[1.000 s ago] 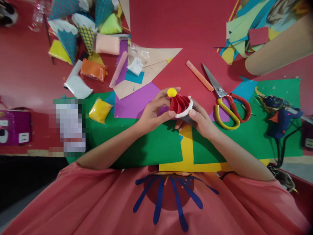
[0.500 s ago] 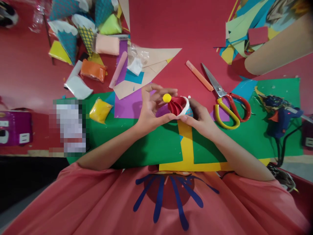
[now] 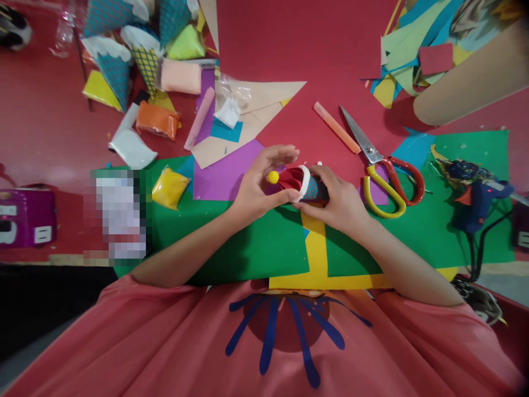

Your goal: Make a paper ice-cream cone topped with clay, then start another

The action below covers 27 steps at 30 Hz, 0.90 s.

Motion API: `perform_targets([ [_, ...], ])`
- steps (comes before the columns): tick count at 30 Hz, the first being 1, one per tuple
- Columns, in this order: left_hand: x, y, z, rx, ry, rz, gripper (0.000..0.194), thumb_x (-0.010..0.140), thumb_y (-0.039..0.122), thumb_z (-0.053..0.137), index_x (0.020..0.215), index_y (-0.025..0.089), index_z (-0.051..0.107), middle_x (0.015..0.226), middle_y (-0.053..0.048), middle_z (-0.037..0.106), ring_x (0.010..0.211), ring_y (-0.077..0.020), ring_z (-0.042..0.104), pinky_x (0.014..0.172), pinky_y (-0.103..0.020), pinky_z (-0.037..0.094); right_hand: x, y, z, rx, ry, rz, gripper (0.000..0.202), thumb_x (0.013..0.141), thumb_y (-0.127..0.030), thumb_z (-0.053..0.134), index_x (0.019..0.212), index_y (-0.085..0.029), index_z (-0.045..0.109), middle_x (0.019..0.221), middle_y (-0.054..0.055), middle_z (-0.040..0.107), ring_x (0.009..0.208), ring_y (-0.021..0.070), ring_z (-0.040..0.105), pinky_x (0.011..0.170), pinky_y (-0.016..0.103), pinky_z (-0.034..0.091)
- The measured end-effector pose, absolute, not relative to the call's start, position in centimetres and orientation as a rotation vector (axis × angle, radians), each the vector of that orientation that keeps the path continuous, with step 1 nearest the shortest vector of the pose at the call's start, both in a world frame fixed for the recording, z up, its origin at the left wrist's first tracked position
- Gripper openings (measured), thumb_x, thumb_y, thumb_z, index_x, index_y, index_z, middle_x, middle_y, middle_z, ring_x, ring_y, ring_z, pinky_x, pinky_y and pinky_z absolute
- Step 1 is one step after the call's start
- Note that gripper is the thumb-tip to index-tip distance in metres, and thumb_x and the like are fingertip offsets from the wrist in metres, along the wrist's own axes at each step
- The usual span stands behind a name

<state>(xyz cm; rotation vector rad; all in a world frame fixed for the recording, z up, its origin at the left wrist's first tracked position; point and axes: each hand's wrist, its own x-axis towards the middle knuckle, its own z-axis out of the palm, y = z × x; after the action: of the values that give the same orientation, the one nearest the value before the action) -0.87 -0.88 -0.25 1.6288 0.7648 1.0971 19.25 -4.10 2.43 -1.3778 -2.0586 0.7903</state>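
Observation:
Between my two hands is a small paper ice cream cone (image 3: 313, 188) with a blue lattice pattern, lying on its side. It has a white rim (image 3: 306, 181), folded red paper (image 3: 291, 180) inside the mouth and a yellow ball (image 3: 273, 177) at the end of the red part. My right hand (image 3: 345, 201) is wrapped round the blue cone, thumb below and fingers above. My left hand (image 3: 260, 184) curves round the red end, its thumb pressed at the white rim and its fingers arched above; their full contact is hidden.
Scissors (image 3: 374, 157) and an orange stick (image 3: 336, 128) lie beyond my right hand. A blue glue gun (image 3: 475, 207) is at the right. Several patterned cones (image 3: 111, 69) and clay packs, one yellow (image 3: 169, 187), lie left. A cardboard tube (image 3: 471, 80) sits upper right. Green sheets (image 3: 248, 242) lie underneath.
The cone has turned so its mouth and yellow ball point further left, showing more of its blue side. My right hand has shifted its hold along the cone.

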Motion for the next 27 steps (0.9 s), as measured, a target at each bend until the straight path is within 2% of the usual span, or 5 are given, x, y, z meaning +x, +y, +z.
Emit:
perform_targets([
  [7, -0.8, -0.9, 0.9, 1.774, 0.778, 1.071, 0.035, 0.082, 0.038, 0.076, 0.115, 0.026, 0.07, 0.12, -0.008, 0.072, 0.115, -0.0218, 0.067, 0.101, -0.039, 0.054, 19.2, -4.0, 2.7, -1.361, -2.08, 0.858, 0.057, 0.079, -0.061, 0.069, 0.117, -0.019, 0.058, 0.108, 0.013, 0.074, 0.095, 0.0308, 0.072, 0.073, 0.038, 0.054],
  [13, -0.8, -1.2, 0.9, 1.741, 0.772, 1.054, 0.034, 0.086, 0.04, 0.071, 0.117, 0.026, 0.067, 0.122, -0.008, 0.071, 0.117, -0.0215, 0.066, 0.103, -0.038, 0.052, 19.3, -3.7, 3.4, -1.333, -2.056, 1.005, 0.053, 0.09, -0.064, 0.051, 0.111, -0.017, 0.063, 0.103, 0.012, 0.075, 0.087, 0.0253, 0.071, 0.073, 0.035, 0.052],
  [18, -0.8, -1.2, 0.4, 1.633, 0.837, 0.993, 0.044, 0.084, 0.048, 0.071, 0.12, 0.024, 0.064, 0.123, -0.008, 0.069, 0.114, -0.0196, 0.066, 0.099, -0.032, 0.054, 19.1, -3.8, 3.0, -1.413, -2.069, 0.943, 0.059, 0.086, -0.068, 0.054, 0.112, -0.016, 0.064, 0.104, 0.013, 0.074, 0.089, 0.0274, 0.07, 0.072, 0.035, 0.05],
  [21, -0.7, -1.2, 0.4, 1.661, 0.854, 0.948, 0.038, 0.087, 0.044, 0.069, 0.118, 0.024, 0.065, 0.122, -0.007, 0.07, 0.111, -0.0182, 0.067, 0.097, -0.03, 0.054, 19.0, -3.8, 2.9, -1.396, -2.052, 0.959, 0.06, 0.085, -0.07, 0.055, 0.112, -0.017, 0.065, 0.105, 0.013, 0.074, 0.09, 0.0268, 0.069, 0.072, 0.035, 0.049],
  [27, -0.8, -1.3, 0.4, 1.627, 0.833, 0.973, 0.036, 0.09, 0.042, 0.066, 0.121, 0.026, 0.062, 0.123, -0.007, 0.068, 0.11, -0.0177, 0.068, 0.096, -0.03, 0.056, 19.1, -3.5, 3.9, -1.387, -1.955, 1.164, 0.06, 0.09, -0.069, 0.048, 0.095, -0.013, 0.068, 0.076, 0.005, 0.066, 0.063, 0.0137, 0.055, 0.058, 0.027, 0.038],
])
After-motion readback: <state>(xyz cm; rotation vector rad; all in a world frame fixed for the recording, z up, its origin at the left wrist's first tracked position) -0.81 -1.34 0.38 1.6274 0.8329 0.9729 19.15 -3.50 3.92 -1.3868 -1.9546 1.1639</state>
